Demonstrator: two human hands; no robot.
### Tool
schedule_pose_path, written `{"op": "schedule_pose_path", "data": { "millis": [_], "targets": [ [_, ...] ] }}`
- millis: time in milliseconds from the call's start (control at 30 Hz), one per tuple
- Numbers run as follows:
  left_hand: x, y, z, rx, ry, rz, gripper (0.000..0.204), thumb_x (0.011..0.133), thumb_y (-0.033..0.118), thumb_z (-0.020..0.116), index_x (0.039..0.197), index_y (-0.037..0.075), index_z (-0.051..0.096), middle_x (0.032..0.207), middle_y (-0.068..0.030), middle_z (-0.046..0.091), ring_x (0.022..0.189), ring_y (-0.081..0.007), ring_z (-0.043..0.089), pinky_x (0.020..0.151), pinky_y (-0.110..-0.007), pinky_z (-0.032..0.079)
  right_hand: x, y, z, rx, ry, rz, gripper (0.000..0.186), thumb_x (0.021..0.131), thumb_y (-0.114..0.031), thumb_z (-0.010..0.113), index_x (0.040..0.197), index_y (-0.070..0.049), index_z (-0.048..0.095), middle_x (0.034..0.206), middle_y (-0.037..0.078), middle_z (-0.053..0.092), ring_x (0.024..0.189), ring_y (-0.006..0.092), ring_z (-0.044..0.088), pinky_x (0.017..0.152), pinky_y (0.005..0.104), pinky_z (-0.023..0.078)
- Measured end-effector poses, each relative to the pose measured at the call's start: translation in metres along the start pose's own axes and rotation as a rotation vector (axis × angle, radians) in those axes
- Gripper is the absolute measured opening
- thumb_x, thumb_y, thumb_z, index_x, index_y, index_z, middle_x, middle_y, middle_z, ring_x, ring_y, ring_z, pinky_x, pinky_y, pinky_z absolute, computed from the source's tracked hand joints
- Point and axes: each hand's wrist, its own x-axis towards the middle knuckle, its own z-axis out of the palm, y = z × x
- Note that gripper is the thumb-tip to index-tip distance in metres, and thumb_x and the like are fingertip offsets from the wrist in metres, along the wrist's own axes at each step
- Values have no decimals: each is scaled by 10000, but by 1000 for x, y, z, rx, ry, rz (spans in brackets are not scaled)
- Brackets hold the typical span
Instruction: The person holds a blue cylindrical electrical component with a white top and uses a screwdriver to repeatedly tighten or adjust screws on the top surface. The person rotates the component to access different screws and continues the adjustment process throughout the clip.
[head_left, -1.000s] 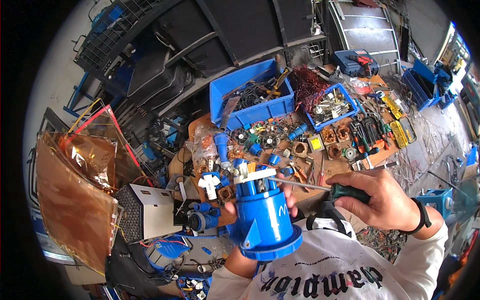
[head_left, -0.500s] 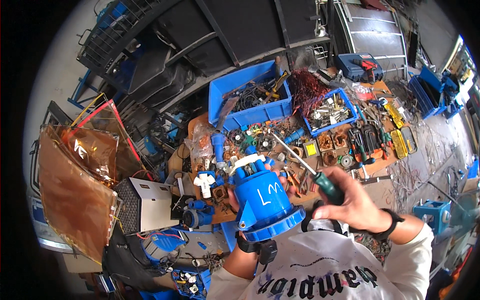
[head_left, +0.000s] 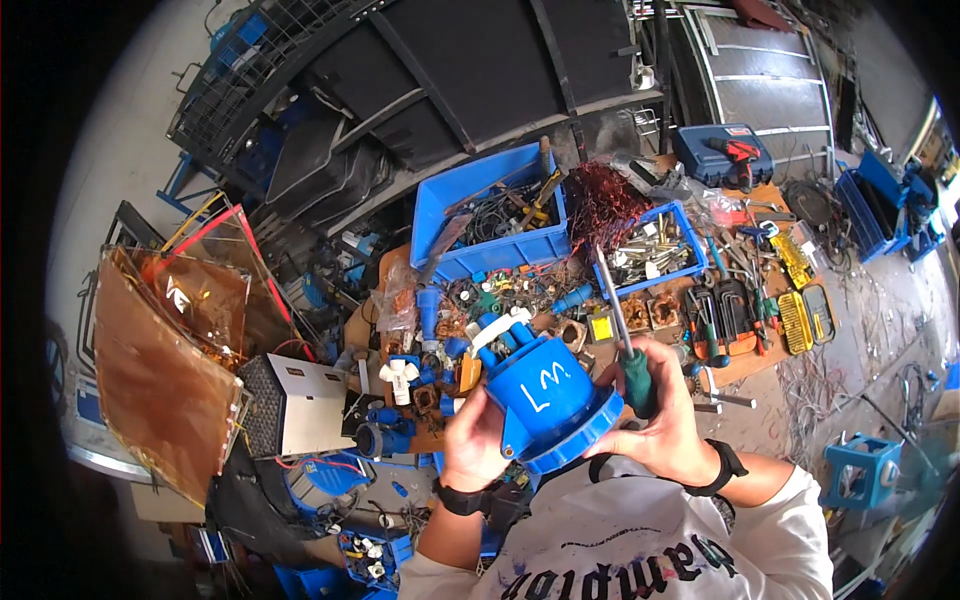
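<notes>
A blue cylindrical plastic fitting (head_left: 550, 400) with white hand-written marks, a flanged ring and a white piece (head_left: 500, 328) on its top is tilted in front of me. My left hand (head_left: 473, 448) grips its left side. My right hand (head_left: 665, 420) holds a screwdriver (head_left: 637, 385) by its green handle, shaft pointing upward, and its thumb reaches to the fitting's right side. Beyond them the wooden workbench (head_left: 745, 360) carries small blue fittings, rusty parts and scattered components.
A blue crate (head_left: 480, 262) of tools, a tangle of red wire (head_left: 605, 195), a tray of metal parts (head_left: 660, 250), a drill (head_left: 740, 152) and hand tools stand on the bench. Bent copper-coloured sheets (head_left: 155, 370) and a pale box (head_left: 315, 405) are at left.
The screwdriver has swung from lying across the fitting's top to pointing upward. My right hand has moved left against the fitting. My left hand has come round the fitting's left side, which is more tilted.
</notes>
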Motion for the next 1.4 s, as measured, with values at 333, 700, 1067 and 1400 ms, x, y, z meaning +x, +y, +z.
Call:
{"op": "schedule_pose_path", "data": {
  "millis": [333, 700, 1067, 1400],
  "targets": [
    [1, 1, 45, 172, 24, -68, 854, 781, 391, 896, 1404, 9, 454, 1252, -111, 628, 1176, -225, 620, 1022, -423, 518, 1, -30, -22, -488, -201, -167, 781, 710, -337, 912, 1324, -61, 518, 1091, 135, 611, 926, 329, 597, 778, 424, 516],
    [-11, 8, 66, 46, -168, -120, 953, 746, 428, 838, 1479, 7, 397, 1348, -230, 591, 1205, -358, 632, 1019, -524, 535, 22, -101, -83, -518, -348, -2, 388, 906, -108, 737, 1272, -46, 626, 1119, 162, 707, 950, 329, 724, 822, 370, 583],
    [-19, -3, 81, -11, -235, -178, 935, 755, 405, 849, 1470, 11, 395, 1339, -235, 586, 1201, -376, 633, 1020, -521, 538, 35, -159, -97, -841, -500, 137, 389, 827, 1, 741, 1211, -54, 716, 865, 140, 702, 715, 300, 671, 637, 383, 519],
    [-29, -6, 89, 96, -219, -210, 903, 736, 411, 864, 1406, -32, 452, 1306, -227, 610, 1176, -368, 647, 1000, -510, 551, 32, -180, -93, -967, -475, 16, 378, 792, -27, 759, 1163, -94, 737, 780, 118, 674, 654, 308, 671, 573, 394, 522]
  ]
}}
